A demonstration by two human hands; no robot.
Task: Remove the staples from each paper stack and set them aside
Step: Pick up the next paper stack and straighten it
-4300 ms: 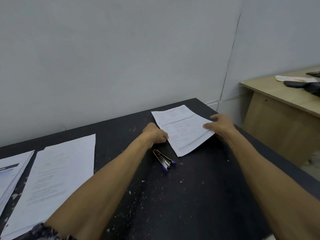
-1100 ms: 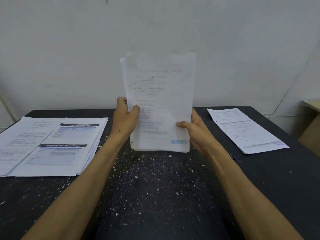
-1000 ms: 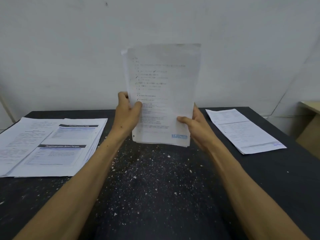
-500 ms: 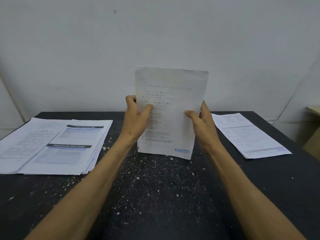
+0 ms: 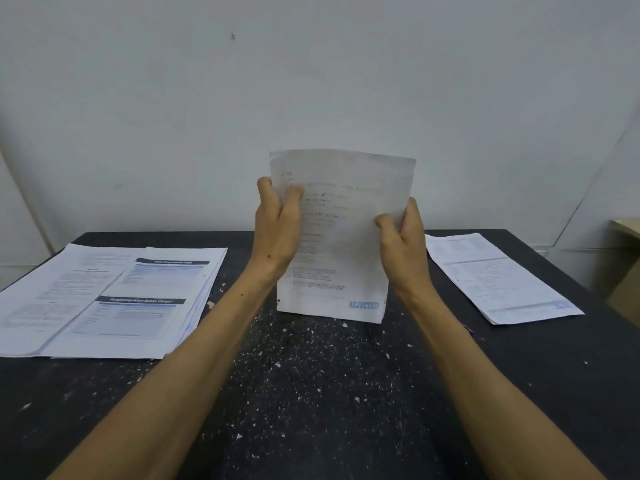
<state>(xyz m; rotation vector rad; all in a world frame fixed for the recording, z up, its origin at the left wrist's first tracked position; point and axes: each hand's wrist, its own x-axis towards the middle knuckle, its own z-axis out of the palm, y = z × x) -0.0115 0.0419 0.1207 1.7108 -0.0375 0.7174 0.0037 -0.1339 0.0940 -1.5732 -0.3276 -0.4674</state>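
A white paper stack (image 5: pixel 341 244) with a blue "REJECTED" stamp stands upright, its bottom edge on or just above the black table (image 5: pixel 311 393). My left hand (image 5: pixel 277 230) grips its left edge, thumb on the front. My right hand (image 5: pixel 401 240) grips its right edge the same way. No staple shows on the stack from here. A purple tip of the staple remover (image 5: pixel 468 329) peeks out behind my right forearm.
A spread pile of printed papers (image 5: pixel 114 296) lies on the table's left side. One flat paper stack (image 5: pixel 498 275) lies at the right. White flecks dot the tabletop. A wooden desk (image 5: pixel 627 258) stands beyond the right edge; a wall is behind.
Since 4.3 s ago I left the right stack lying and lifted another stack upright in both hands. In the last second it came down toward the table, and my hands slid higher on its edges.
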